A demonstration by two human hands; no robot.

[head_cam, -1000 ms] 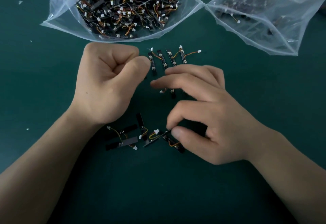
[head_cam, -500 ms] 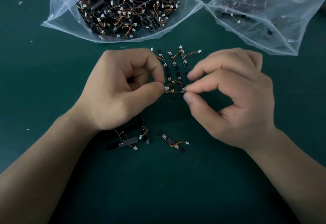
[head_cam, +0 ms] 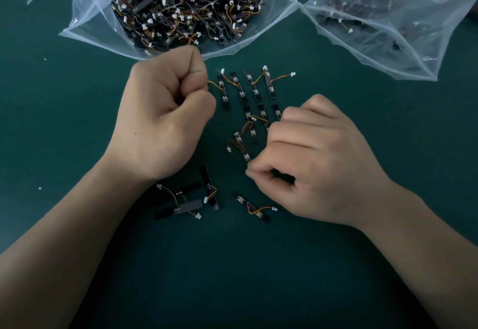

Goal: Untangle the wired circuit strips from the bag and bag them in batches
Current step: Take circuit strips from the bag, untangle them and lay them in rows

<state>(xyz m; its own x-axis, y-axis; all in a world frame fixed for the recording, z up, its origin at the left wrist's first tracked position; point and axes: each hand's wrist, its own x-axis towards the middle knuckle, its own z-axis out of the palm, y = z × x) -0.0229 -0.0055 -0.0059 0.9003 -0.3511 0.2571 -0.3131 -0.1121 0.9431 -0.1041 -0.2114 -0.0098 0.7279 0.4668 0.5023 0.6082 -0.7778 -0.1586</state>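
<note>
Head: right grip (head_cam: 318,163) pinches strip (head_cam: 241,145) lower end; left grip (head_cam: 160,121) curled, hold unclear.

Left bag (head_cam: 86,15) beside right bag (head_cam: 403,51), strips (head_cam: 241,88) before both.

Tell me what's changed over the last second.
The right hand picked a strip from the lower group, both hands pinched it, and it now lies slanted left of the second row, the right hand pinching its lower end. The left hand let go and drew back up-left, curled. The full bag, right bag and top row stayed put.
</note>
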